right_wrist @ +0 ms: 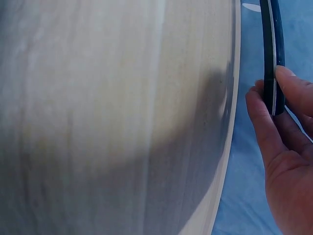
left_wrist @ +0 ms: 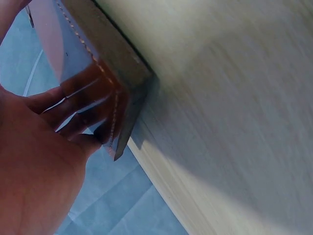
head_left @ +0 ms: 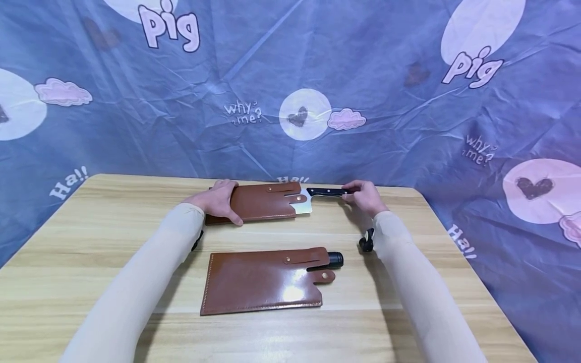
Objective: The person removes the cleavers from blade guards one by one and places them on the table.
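Observation:
Near the far table edge lies a brown leather knife sheath (head_left: pixel 263 201) with a cleaver (head_left: pixel 304 201) mostly inside; a strip of bright blade shows at the mouth. My left hand (head_left: pixel 220 200) grips the sheath's closed end from above, thumb at the near edge, fingers toward the far edge. In the left wrist view, the fingers meet the glossy leather beside its stitched corner (left_wrist: pixel 116 93). Between thumb and fingers, my right hand (head_left: pixel 364 196) pinches the end of the black riveted handle (head_left: pixel 328 192). The right wrist view shows that handle (right_wrist: pixel 274 58) edge-on, a metal strip along its middle.
Closer to me on the wooden table (head_left: pixel 345 322) lies a second brown sheath (head_left: pixel 263 282), a black handle end (head_left: pixel 335 259) poking from its mouth. Its snap strap (head_left: pixel 325 276) sticks out to the right. A blue printed cloth (head_left: pixel 227 75) hangs behind the table.

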A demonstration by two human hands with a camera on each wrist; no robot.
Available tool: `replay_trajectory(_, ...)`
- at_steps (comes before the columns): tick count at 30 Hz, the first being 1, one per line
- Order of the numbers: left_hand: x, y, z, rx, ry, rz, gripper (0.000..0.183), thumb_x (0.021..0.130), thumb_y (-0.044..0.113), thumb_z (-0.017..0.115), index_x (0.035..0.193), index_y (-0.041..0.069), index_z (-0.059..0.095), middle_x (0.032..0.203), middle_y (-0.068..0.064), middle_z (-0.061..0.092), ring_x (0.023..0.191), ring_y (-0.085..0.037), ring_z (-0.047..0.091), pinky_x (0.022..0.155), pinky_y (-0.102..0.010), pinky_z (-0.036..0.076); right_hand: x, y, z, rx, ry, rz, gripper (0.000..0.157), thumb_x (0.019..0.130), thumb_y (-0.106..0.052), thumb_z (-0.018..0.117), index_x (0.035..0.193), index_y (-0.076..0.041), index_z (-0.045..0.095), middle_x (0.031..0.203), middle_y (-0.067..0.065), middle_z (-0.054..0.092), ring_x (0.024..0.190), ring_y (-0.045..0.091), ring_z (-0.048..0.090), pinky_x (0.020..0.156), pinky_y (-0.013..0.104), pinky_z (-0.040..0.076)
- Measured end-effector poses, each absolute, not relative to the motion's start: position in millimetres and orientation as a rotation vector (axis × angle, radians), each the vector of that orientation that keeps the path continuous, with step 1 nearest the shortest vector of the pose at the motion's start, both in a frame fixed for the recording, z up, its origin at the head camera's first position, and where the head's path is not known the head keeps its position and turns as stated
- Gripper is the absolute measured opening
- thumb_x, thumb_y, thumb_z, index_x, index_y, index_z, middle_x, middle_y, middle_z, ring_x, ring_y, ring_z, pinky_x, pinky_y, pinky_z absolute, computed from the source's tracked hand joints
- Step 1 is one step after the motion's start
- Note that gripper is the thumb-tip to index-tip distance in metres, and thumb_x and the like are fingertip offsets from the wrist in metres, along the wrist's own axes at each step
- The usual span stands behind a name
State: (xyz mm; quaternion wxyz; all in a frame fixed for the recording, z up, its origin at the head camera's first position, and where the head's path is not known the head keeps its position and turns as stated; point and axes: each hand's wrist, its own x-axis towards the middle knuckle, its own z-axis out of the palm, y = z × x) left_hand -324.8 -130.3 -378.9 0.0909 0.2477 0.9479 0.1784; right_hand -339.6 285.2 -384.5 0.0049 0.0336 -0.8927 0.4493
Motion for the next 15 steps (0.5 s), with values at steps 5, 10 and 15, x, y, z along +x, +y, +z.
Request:
replay_trajectory(5,-323.7,-130.6,-379.1,0.74,2.807,0.522,0.113,0.053,0.048,0.08,0.135,-0.006,0.024,0.136,-0.021,0.027,0.124,-0.035,0.02,0.099,-0.046,0.023,-340.0,284.7,-384.3,0.112,-2.789,1.417,0.031,0.075,-0.004,0.068,0.105,0.0,0.063,0.111,0.016,0.057,0.102,0.026,0.049,0.089,0.035,0.037)
replay_trajectory(10,-322.4,-129.4,-379.1,0.733,2.8,0.536,0.112,0.054,0.047,0.08,0.135,-0.006,0.025,0.136,-0.02,0.027,0.124,-0.034,0.02,0.099,-0.045,0.023,-338.7,285.7,-383.8,0.094,-2.787,1.444,0.032,0.076,-0.002,0.066,0.107,0.001,0.061,0.112,0.016,0.057,0.099,0.025,0.05,0.085,0.033,0.039)
replay_trajectory(15,-321.6,-130.9,-380.2,0.724,2.804,0.54,0.112,0.053,0.047,0.08,0.134,-0.006,0.025,0.135,-0.019,0.028,0.123,-0.033,0.022,0.099,-0.044,0.025,-338.5,287.5,-382.8,0.09,-2.792,1.46,0.034,0.077,-0.002,0.066,0.11,0.0,0.061,0.115,0.015,0.056,0.103,0.025,0.05,0.087,0.034,0.039)
